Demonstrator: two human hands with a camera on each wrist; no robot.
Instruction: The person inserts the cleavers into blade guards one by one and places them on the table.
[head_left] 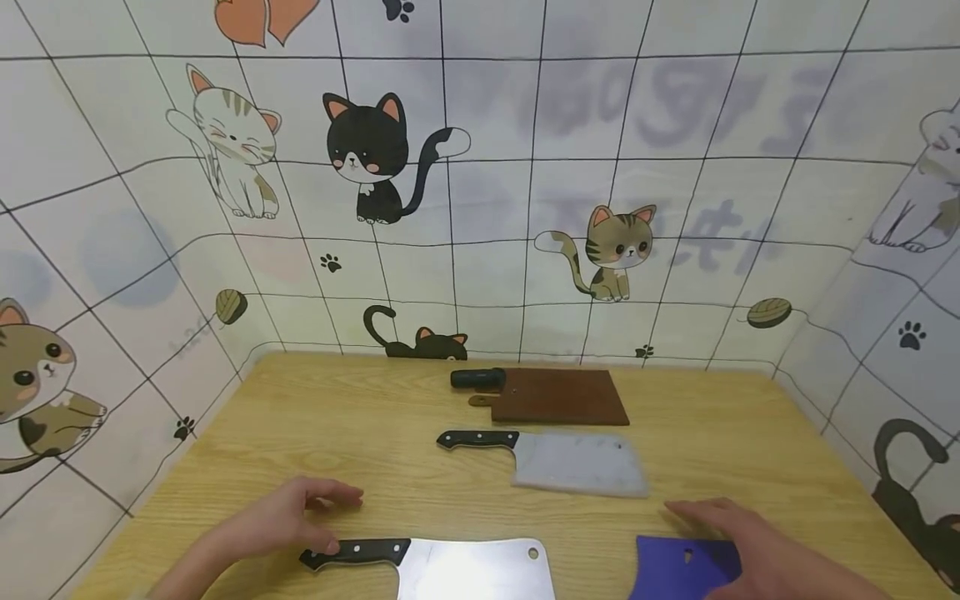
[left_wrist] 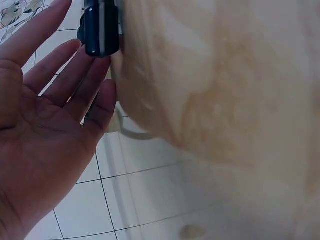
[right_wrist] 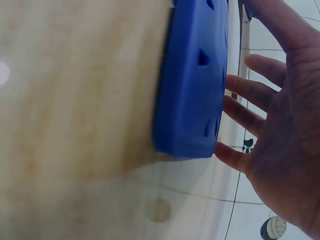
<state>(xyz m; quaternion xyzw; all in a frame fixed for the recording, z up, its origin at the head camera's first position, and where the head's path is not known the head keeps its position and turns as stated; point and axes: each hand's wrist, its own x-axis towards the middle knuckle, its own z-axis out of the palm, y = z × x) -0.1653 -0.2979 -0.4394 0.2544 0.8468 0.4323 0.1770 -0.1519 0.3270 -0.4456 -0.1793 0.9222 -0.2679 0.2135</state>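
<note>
In the head view, a cleaver (head_left: 472, 567) with a shiny blade and a black riveted handle lies at the table's front edge, its blade cut off by the frame. Over the handle's end is my left hand (head_left: 277, 521), fingers loosely bent; whether the thumb touches the handle I cannot tell. The left wrist view shows that palm (left_wrist: 45, 135) bare, beside the black handle (left_wrist: 101, 30). To the right lies a blue plastic piece (head_left: 678, 562) with a small hole. My right hand (head_left: 772, 550) is beside it, fingers spread and relaxed, the blue piece (right_wrist: 192, 100) not gripped.
Behind lies a second cleaver (head_left: 577, 462) with a whitish blade and black handle. Farther back is a brown board (head_left: 562, 396) with a small tab, next to a black handle (head_left: 477, 379). Cat-printed walls (head_left: 495, 275) enclose the wooden table (head_left: 337, 417) behind and at the sides.
</note>
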